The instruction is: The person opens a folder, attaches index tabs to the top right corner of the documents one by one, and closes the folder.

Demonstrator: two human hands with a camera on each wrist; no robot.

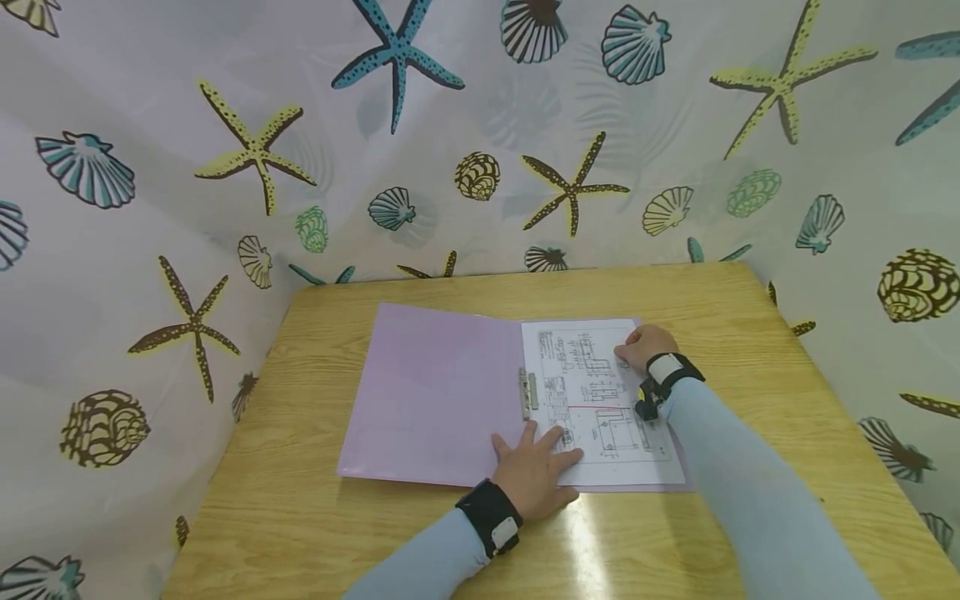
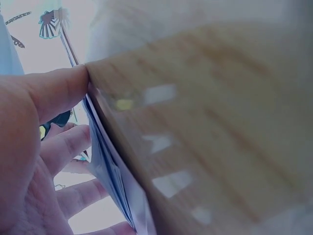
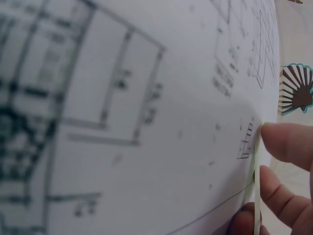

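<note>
A lilac folder (image 1: pixel 435 392) lies spread on a wooden table, with white sheets of technical drawings (image 1: pixel 585 375) on its right side under a metal clip (image 1: pixel 528 392). My left hand (image 1: pixel 534 477) rests on the lower part of the sheets and folder near the spine, fingers spread; its thumb (image 2: pixel 63 90) lies by the folder's bottom edge in the left wrist view. At the sheets' upper right edge is my right hand (image 1: pixel 647 346), fingers bent. Its fingers pinch a thin pale strip (image 3: pixel 257 196) along the paper's edge in the right wrist view; whether it is a separate piece I cannot tell.
The wooden table (image 1: pixel 300 533) extends around the folder on every side. A cloth (image 1: pixel 465 233) printed with starfish and shells hangs behind the table and along both sides.
</note>
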